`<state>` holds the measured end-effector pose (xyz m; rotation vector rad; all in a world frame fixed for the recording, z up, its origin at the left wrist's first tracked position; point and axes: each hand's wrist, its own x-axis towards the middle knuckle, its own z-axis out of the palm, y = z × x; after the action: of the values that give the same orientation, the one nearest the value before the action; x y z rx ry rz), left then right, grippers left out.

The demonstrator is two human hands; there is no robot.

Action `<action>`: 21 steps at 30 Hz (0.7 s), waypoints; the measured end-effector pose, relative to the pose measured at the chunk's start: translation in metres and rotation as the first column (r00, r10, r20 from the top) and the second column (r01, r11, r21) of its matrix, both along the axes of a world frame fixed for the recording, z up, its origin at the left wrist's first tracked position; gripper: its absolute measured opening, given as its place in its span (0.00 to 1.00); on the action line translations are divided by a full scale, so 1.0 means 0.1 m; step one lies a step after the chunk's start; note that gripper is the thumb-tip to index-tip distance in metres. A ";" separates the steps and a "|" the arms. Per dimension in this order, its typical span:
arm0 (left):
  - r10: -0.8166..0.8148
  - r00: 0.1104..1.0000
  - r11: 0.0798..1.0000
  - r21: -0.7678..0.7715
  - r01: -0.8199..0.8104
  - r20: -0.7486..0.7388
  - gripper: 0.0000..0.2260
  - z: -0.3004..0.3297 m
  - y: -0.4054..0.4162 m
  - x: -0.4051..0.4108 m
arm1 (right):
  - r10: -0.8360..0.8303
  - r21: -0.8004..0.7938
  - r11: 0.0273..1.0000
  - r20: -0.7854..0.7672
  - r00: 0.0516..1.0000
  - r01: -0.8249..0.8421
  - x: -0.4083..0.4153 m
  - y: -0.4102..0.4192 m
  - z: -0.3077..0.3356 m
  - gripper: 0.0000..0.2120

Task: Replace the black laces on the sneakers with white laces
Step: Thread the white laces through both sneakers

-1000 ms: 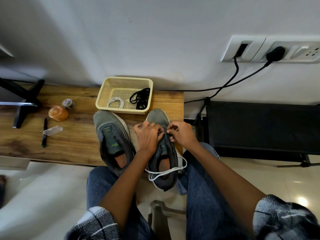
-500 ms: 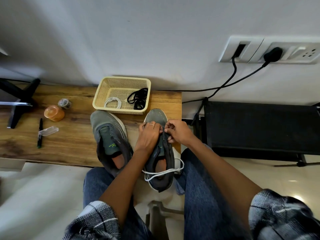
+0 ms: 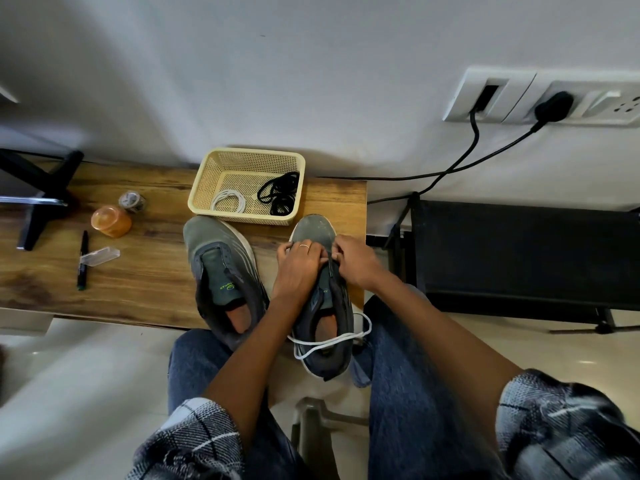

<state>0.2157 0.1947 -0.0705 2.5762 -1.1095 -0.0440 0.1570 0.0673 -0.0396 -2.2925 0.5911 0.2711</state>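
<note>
1. Head view, nearest: two knees in blue jeans and two plaid sleeves frame the lower edge, with two bare forearms reaching forward.
2. Two grey sneakers sit on the wooden bench [image 3: 145, 271], heels hanging over its near edge. The left sneaker [image 3: 221, 282] has no lace and no hand on it.
3. One white lace [image 3: 329, 342] trails loose across the heel opening of the right sneaker [image 3: 325, 306], nearer than both hands.
4. The left hand [image 3: 298, 268] lies over the right sneaker's eyelet area, fingers curled down at the tongue, a ring on one finger. The right hand [image 3: 356, 261] meets it from the other side, fingertips bunched in a pinch. Whether they pinch the lace or the shoe's upper, I cannot tell.
5. Farther, just beyond the toes, one cream basket [image 3: 204, 188] holds one coiled white lace [image 3: 228, 200] and one bundle of black laces [image 3: 280, 195], apart from each other.
6. Far left: one black pen [image 3: 83, 259], one clear case [image 3: 99, 255], one orange jar [image 3: 110, 221], one tape roll [image 3: 131, 201].
</note>
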 end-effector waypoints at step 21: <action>0.211 0.977 0.951 0.229 -0.209 0.017 0.08 0.29 -0.02 -0.13 | -0.352 0.235 0.922 0.182 0.918 0.307 -0.24 0.17 0.01 0.09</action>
<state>0.2025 0.1928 -0.0410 2.8837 -0.8646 -0.1390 0.1327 0.0841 -0.0391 -1.9532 0.7847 -0.0858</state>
